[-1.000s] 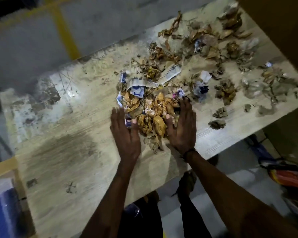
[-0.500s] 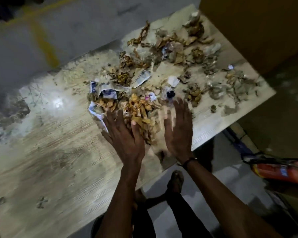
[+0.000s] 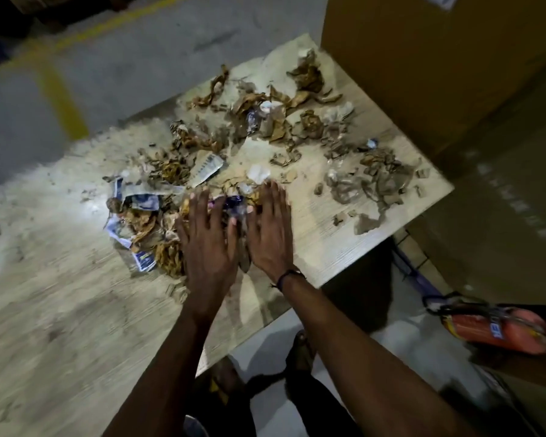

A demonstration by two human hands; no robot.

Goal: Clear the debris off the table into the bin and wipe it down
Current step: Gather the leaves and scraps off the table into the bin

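A pale wooden table (image 3: 60, 310) is strewn with debris: brown crumpled paper and dry scraps (image 3: 306, 121) across its far and right parts, and torn blue-and-white wrappers (image 3: 139, 200) at the left of the heap. My left hand (image 3: 207, 241) and my right hand (image 3: 270, 231) lie side by side, fingers spread and straight, flat on top of a mound of brown scraps (image 3: 158, 228) near the table's front edge. A blue-purple wrapper (image 3: 230, 201) shows between the fingertips. No bin is in view.
A large brown cardboard box (image 3: 438, 58) stands against the table's far right corner. A red fire extinguisher (image 3: 498, 329) lies on the floor at the right. My feet stand under the table's front edge. Grey floor with a yellow line runs behind.
Both hands have closed in toward each other over the scraps, now almost touching. The view has shifted, so the table's right corner and the extinguisher show more.
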